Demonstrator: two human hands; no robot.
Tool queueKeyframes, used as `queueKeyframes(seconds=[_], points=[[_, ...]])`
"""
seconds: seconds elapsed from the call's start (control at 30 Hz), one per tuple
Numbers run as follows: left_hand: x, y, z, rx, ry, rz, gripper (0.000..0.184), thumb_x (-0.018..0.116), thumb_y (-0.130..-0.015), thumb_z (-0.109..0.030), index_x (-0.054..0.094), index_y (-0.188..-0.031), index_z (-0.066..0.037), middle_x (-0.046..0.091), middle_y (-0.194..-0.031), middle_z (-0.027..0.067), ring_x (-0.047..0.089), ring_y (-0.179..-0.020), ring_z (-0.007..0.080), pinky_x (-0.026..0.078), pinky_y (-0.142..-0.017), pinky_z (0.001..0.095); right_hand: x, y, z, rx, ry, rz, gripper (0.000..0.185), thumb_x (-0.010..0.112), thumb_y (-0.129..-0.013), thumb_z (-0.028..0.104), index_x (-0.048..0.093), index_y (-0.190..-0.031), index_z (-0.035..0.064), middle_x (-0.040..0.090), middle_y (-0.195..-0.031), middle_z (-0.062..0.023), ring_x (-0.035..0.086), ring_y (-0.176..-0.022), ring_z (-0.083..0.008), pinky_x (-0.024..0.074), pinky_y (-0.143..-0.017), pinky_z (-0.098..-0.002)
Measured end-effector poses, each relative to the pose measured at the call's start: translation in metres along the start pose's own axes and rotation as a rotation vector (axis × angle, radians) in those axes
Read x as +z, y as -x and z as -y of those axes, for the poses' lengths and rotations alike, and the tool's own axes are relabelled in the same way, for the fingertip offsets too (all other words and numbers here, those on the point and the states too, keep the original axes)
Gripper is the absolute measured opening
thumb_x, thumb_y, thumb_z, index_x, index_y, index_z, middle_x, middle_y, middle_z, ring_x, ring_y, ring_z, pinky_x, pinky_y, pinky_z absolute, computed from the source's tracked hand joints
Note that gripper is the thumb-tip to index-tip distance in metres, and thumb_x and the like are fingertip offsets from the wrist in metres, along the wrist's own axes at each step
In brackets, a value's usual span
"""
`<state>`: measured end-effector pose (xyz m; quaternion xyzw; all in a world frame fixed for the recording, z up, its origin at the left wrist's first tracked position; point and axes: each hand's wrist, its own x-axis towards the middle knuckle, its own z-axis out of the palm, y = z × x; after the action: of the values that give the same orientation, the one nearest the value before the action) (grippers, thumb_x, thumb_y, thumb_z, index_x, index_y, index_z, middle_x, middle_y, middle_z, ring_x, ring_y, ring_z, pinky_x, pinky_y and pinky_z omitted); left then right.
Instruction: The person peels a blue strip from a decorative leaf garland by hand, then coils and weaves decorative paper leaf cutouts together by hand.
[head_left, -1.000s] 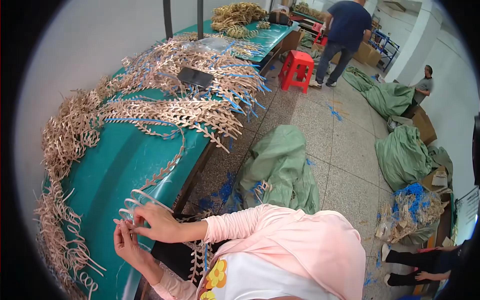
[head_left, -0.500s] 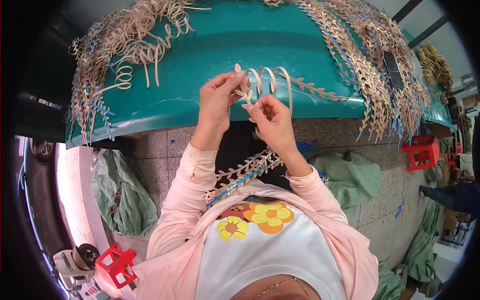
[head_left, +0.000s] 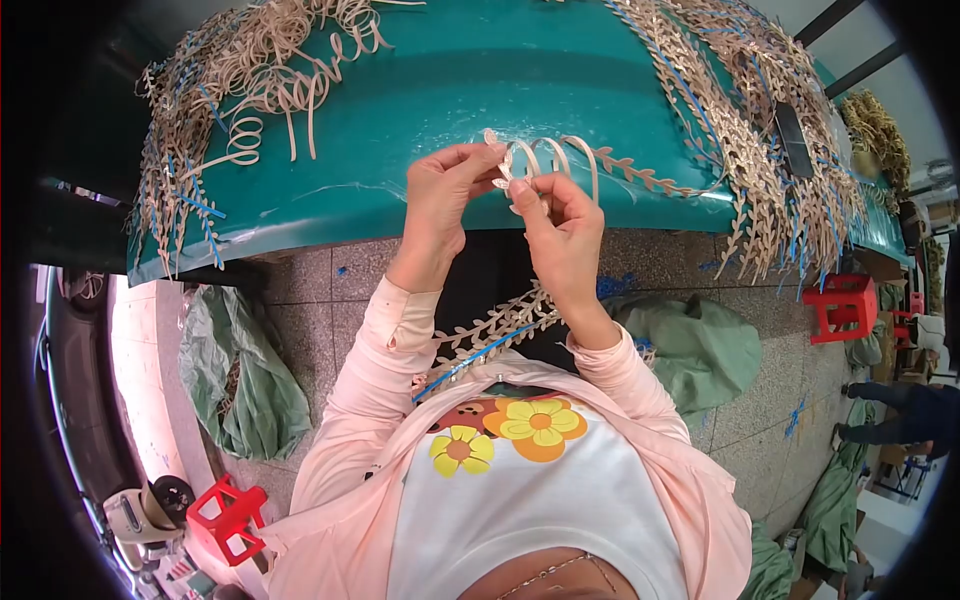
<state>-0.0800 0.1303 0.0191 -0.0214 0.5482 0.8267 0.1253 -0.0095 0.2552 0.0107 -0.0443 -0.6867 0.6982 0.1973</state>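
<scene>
Between my two hands is a beige leaf-shaped trim strip (head_left: 505, 172), raised above the green table edge. My left hand (head_left: 445, 195) is closed, thumb and fingers pinching the strip near a leaf that sticks up. Close beside it, my right hand (head_left: 562, 235) pinches the strip slightly lower, its fingers curled. A coiled plain beige strip (head_left: 562, 150) loops behind the right hand. Further right, a leafy length (head_left: 640, 178) lies on the table. Across my lap rest more leaf trims (head_left: 490, 325) with a blue strip among them.
The green table (head_left: 480, 85) spans the front. Piles of leaf trim lie on its left (head_left: 190, 130) and right (head_left: 750, 150), with a dark phone-like object (head_left: 792, 140) on the right one. Green sacks (head_left: 240, 385) and red stools (head_left: 840, 308) stand on the floor. A person (head_left: 900, 415) is at right.
Both hands have shifted slightly right and come closer together on the leaf trim. The coiled strip has moved right with them. At the right, the person's legs show more.
</scene>
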Motion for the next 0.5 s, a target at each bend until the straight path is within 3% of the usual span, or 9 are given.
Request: queueKeyframes(seconds=[0.07,0.13,0.27,0.43,0.5], points=[[-0.001,0.000,-0.001,0.048,-0.036,0.018,0.016,0.075,-0.086,-0.017,0.072,-0.092,-0.002,0.071,-0.088,0.0066,0.068,-0.080,0.0144,0.054,-0.076,0.0271,-0.002,0.001,0.003,0.020,0.057,0.001,0.019,0.069,-0.093,0.019,0.066,-0.087,0.0009,0.054,-0.064,0.0081,0.041,-0.056,0.0025,0.0289,-0.051,-0.0169],[-0.001,0.006,-0.009,-0.105,0.134,0.101,0.018,0.074,-0.087,-0.016,0.070,-0.096,-0.001,0.071,-0.091,0.0073,0.068,-0.082,0.0144,0.055,-0.078,0.0282,-0.002,-0.001,0.004,0.038,0.112,0.000,0.019,0.069,-0.093,0.018,0.066,-0.088,0.0001,0.054,-0.063,0.0082,0.041,-0.056,0.0024,0.0295,-0.052,-0.0170],[0.008,0.016,-0.011,-0.101,0.245,0.113,0.019,0.074,-0.087,-0.013,0.069,-0.101,0.000,0.071,-0.092,0.0074,0.068,-0.082,0.0139,0.056,-0.078,0.0288,-0.004,-0.004,-0.002,0.084,0.066,-0.039,0.021,0.067,-0.095,0.020,0.066,-0.086,0.0005,0.054,-0.061,0.0078,0.040,-0.054,0.0025,0.0296,-0.049,-0.0172],[0.007,0.016,0.003,0.173,-0.050,0.023,0.019,0.073,-0.086,-0.009,0.068,-0.102,0.001,0.071,-0.093,0.0077,0.068,-0.084,0.0142,0.056,-0.079,0.0300,-0.001,0.000,-0.002,0.248,-0.063,0.011,0.022,0.066,-0.095,0.023,0.064,-0.086,0.0033,0.054,-0.061,0.0072,0.040,-0.051,0.0023,0.0293,-0.046,-0.0169],[0.006,0.014,0.006,0.191,-0.013,0.014,0.018,0.073,-0.086,-0.008,0.068,-0.100,0.001,0.071,-0.093,0.0077,0.068,-0.084,0.0145,0.056,-0.079,0.0298,0.002,0.001,-0.003,0.390,-0.381,0.056,0.021,0.069,-0.094,0.024,0.063,-0.087,0.0050,0.055,-0.061,0.0069,0.038,-0.049,0.0020,0.0279,-0.044,-0.0167]])
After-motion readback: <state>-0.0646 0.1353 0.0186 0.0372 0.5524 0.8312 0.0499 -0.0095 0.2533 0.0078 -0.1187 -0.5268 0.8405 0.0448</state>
